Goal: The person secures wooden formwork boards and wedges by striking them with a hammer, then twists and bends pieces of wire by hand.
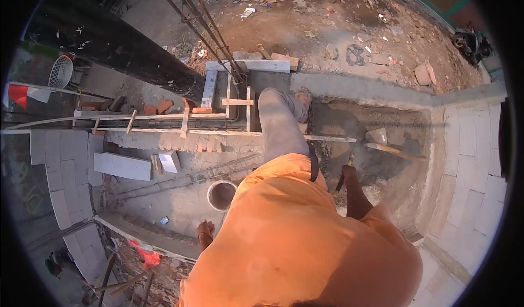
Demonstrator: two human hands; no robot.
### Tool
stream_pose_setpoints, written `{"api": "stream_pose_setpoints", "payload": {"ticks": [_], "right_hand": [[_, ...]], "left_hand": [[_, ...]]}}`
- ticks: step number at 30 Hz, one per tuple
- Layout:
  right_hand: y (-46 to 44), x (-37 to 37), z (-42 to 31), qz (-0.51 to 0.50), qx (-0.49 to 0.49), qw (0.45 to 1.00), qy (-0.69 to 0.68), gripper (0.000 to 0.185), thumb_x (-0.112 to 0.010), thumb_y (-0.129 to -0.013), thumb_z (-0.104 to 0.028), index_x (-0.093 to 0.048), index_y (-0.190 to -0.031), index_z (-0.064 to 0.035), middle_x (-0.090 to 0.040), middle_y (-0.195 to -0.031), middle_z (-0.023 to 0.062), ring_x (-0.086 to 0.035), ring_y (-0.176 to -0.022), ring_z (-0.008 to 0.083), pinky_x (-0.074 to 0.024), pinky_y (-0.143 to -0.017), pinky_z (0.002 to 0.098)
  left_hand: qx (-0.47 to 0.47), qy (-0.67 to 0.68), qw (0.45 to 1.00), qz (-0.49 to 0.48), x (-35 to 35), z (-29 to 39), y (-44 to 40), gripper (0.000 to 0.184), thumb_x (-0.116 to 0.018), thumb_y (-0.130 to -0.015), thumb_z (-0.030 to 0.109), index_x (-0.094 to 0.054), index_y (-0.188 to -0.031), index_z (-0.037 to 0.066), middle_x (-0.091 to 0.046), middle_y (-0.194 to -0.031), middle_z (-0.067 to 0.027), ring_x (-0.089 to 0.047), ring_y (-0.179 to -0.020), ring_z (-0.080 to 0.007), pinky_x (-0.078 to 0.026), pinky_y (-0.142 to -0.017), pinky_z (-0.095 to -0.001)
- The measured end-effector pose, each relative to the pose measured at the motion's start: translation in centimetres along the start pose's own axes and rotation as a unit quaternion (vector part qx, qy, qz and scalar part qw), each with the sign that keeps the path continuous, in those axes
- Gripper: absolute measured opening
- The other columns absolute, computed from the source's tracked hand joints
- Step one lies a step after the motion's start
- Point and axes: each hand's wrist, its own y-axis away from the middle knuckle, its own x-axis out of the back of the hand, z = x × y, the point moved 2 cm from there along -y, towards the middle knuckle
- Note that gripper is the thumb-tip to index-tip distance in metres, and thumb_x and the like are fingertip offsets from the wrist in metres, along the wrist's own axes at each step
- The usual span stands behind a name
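Note:
My right hand [348,172] is closed round a slim tool with a dark handle [339,187] and a yellowish upper end. Its working end is too small to make out. On the other side of my orange shirt, my left hand [206,229] hangs low with its fingers curled in, and nothing shows in it. Just above and apart from that hand stands a round bucket [222,195] with a pale rim. My leg in grey trousers [273,124] reaches forward across a low ledge, the foot [303,96] near the rebar.
Upright rebar [210,34] rises ahead beside a large black column [114,42]. Wooden formwork [185,122] crosses to the left. Pale blocks [123,166] lie on the floor. Block walls [469,159] stand on both sides. A curved wooden strip [396,152] lies at right.

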Motion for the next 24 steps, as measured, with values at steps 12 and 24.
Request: {"api": "stream_pose_setpoints", "payload": {"ticks": [12, 24], "right_hand": [[4.7, 10.2, 1.6, 0.012, -0.136, 0.975, 0.176, 0.011, -0.056, -0.079, -0.008, -0.055, -0.069, -0.0029, -0.047, -0.056, 0.0078, -0.047, -0.044, 0.0201, -0.0396, -0.043, 0.0354], [-7.7, -8.2, -39.9, -0.110, -0.043, 0.936, 0.333, 0.009, -0.052, -0.085, -0.016, -0.054, -0.082, -0.0071, -0.045, -0.058, 0.0007, -0.043, -0.042, 0.0130, -0.0377, -0.037, 0.0316]], "left_hand": [[-0.227, -0.202, 0.942, -0.146, -21.1, 19.0, 1.6, 0.033, -0.060, -0.085, 0.025, -0.061, -0.108, 0.001, -0.067, -0.091, -0.0117, -0.064, -0.079, -0.0190, -0.050, -0.070, -0.0307], [-0.266, -0.450, 0.824, -0.220, -47.7, 45.6, 20.2, 0.030, -0.060, -0.086, 0.025, -0.061, -0.108, 0.005, -0.067, -0.098, -0.0098, -0.063, -0.092, -0.0190, -0.049, -0.080, -0.0319]]}}
